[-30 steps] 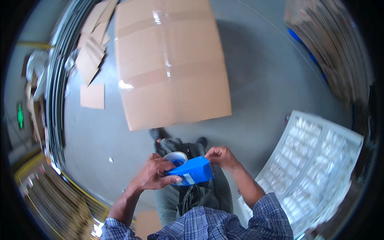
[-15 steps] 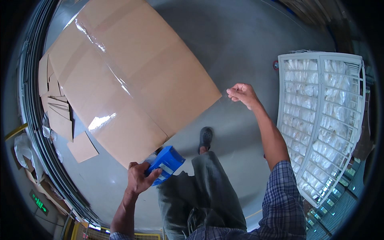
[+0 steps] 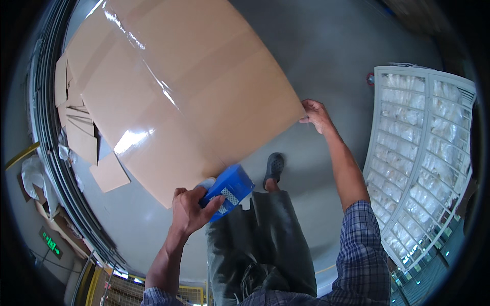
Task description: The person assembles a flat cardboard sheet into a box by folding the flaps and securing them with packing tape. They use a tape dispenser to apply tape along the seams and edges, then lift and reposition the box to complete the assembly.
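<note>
A big brown cardboard box (image 3: pixel 204 97) fills the upper left, with shiny clear tape (image 3: pixel 166 91) running along the seam of its top face. My left hand (image 3: pixel 190 210) is closed round a blue tape dispenser (image 3: pixel 230 193) with a pale roll at its far side, against the box's near edge. At the box's right corner is my right hand (image 3: pixel 317 117), its fingers and thumb bent about the corner. Any tape between those fingers is too fine to make out.
To the right stands a white wire cage cart (image 3: pixel 399 153) filled with clear plastic-wrapped items. Flat cardboard pieces (image 3: pixel 109 173) lie on the floor at the left, beside a stack of long dark bars (image 3: pixel 41 102). My shoe (image 3: pixel 274 166) is on the grey floor.
My right hand has gone from just off the box's corner, where it pinched a clear strip, onto the corner. My left hand and the dispenser shifted up and right along the near edge.
</note>
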Motion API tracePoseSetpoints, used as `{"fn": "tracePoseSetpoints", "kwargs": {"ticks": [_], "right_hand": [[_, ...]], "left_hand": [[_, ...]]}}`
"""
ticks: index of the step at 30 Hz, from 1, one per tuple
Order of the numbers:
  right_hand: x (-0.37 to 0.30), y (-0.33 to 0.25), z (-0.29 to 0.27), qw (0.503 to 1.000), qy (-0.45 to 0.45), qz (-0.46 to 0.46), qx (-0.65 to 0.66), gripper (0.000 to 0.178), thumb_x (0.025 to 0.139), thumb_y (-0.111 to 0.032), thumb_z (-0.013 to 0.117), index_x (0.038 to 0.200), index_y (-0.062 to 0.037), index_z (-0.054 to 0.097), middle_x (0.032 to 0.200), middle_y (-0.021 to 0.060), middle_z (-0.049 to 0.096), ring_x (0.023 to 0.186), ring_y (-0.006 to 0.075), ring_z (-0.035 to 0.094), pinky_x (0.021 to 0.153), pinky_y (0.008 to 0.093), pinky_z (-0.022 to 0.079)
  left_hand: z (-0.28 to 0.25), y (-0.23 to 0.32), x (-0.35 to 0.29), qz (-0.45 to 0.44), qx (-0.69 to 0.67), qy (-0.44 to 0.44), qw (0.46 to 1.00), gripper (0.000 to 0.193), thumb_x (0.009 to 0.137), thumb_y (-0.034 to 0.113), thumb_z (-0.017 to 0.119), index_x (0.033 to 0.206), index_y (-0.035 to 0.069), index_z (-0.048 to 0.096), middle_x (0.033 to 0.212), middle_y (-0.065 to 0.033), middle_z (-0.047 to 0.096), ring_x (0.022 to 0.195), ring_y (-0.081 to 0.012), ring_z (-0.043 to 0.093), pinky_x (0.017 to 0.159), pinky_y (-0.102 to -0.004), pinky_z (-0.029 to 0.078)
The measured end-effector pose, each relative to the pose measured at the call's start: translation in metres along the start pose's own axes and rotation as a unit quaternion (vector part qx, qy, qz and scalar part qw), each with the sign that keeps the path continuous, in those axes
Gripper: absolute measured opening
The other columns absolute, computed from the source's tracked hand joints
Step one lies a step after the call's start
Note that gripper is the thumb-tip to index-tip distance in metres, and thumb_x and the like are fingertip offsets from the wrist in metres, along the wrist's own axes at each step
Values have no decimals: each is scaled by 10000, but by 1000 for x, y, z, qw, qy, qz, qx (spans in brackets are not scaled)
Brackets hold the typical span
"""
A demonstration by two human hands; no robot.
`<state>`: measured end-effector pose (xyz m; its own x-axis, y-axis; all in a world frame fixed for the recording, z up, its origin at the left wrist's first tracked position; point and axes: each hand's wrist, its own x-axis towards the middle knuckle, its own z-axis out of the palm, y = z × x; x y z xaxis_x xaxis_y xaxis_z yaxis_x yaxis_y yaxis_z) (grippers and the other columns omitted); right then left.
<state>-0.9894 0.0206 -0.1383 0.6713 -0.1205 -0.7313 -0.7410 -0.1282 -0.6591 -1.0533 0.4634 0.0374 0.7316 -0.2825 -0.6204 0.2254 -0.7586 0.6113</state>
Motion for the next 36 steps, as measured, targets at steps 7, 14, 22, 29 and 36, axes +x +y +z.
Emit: {"fn": "tracePoseSetpoints", "kwargs": {"ticks": [7, 14, 22, 29, 36], "right_hand": [[-40, 83, 53, 988, -55, 142, 14, 686, 915, -310, 689, 1483, -97, 370, 1415, 144, 519, 1302, 255, 510, 1024, 469, 466], [-135, 28, 174, 909, 17, 22, 415, 488, 893, -385, 734, 1215, -68, 548, 1049, 49, 625, 979, 167, 606, 869, 350, 503], [-113, 4, 187, 909, 243, 68, 332, 454, 790, -443, 838, 970, -99, 604, 775, -31, 599, 627, 68, 547, 567, 235, 474], [-109, 2, 175, 917, 256, 36, 305, 424, 781, -438, 849, 918, -131, 591, 723, -61, 534, 575, 53, 508, 509, 206, 433], [-106, 16, 173, 925, 259, 47, 274, 462, 752, -512, 841, 810, -160, 547, 730, -68, 501, 588, 41, 478, 496, 178, 383]], "left_hand": [[-3, -4, 1, -4, 47, 2, 999, 437, 815, 452, 708, 663, 50, 631, 540, -109, 596, 486, -292, 562, 843, -385, 423], [-2, -3, 3, -43, 33, -27, 998, 446, 834, 467, 681, 705, 41, 664, 576, -109, 628, 549, -286, 618, 874, -396, 422], [-8, -15, -22, -11, 37, -8, 999, 477, 848, 500, 683, 728, 38, 677, 595, -98, 632, 539, -236, 610, 949, -382, 397], [-70, -148, -112, -53, 126, -19, 990, 429, 791, 515, 721, 660, 130, 583, 604, -49, 616, 544, -230, 550, 803, -389, 353], [-93, -257, -184, -66, 120, 35, 990, 537, 773, 588, 691, 606, 94, 562, 566, -80, 595, 504, -251, 506, 782, -378, 356]]}}
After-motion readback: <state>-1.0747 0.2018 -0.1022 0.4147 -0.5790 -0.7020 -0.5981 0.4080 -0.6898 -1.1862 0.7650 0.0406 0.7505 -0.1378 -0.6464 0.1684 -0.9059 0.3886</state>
